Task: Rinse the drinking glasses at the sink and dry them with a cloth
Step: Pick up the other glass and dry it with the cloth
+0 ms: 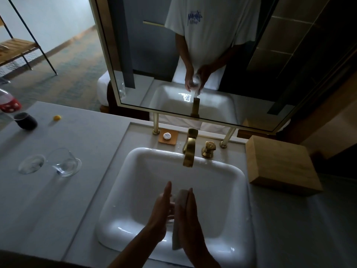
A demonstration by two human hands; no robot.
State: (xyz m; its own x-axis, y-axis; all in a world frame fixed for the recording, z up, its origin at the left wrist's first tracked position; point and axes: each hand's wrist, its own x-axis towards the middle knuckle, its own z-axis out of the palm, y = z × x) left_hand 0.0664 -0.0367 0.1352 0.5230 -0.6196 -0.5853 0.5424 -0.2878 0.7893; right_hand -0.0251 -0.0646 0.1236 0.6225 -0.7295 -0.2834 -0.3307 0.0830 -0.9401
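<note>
Over the white sink (pixel 228 182) I hold a clear drinking glass (pixel 171 210) between both hands. My left hand (pixel 161 211) grips it from the left, thumb pointing up. My right hand (pixel 190 223) holds a pale cloth (pixel 178 229) against the glass's right side; the cloth hangs down below the hand. The glass is mostly hidden by my hands and the cloth. A second clear glass (pixel 64 163) stands on the counter left of the sink, beside a round clear coaster (pixel 31 164). No water runs from the brass faucet (pixel 190 151).
Behind the basin are a brass tap handle (pixel 208 149) and a wrapped soap (pixel 167 136) on an orange tray. A wooden box (pixel 280 165) sits at the right. A dark cup (pixel 26 120), a red-labelled bottle (pixel 8 103) and a small yellow object (pixel 57 118) lie far left. A mirror (pixel 193 55) stands behind.
</note>
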